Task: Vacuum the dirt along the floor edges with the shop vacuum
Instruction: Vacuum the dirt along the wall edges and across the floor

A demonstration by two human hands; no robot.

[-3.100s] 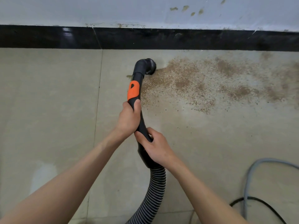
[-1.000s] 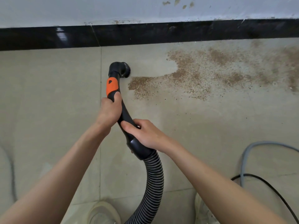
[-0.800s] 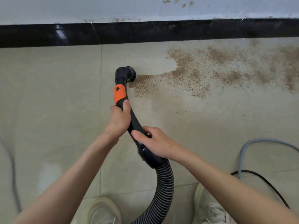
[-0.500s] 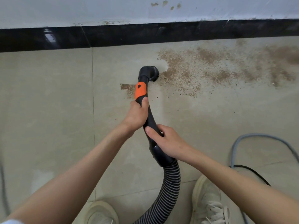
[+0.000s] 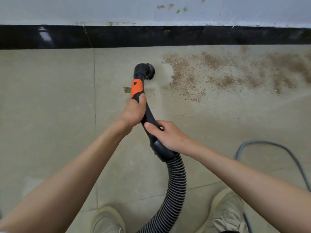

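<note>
My left hand [image 5: 134,111] grips the black vacuum wand just below its orange band [image 5: 136,87]. Lower on the wand, my right hand [image 5: 166,135] grips it above the ribbed black hose [image 5: 175,187]. The round nozzle [image 5: 146,71] rests on the beige tile floor, a short way left of a wide patch of brown dirt [image 5: 218,73] that lies along the black baseboard [image 5: 151,37]. A small brown smear [image 5: 127,89] sits left of the orange band.
A grey hose [image 5: 269,145] curves over the floor at the right. My two light shoes [image 5: 107,221] [image 5: 227,209] stand at the bottom. A tile joint [image 5: 94,98] runs up the floor on the left. A white wall [image 5: 117,9] rises above the baseboard.
The nozzle swept right through the lower left tongue of dirt, leaving a cleaned strip and only a small smear. Both hands keep their grips on the wand.
</note>
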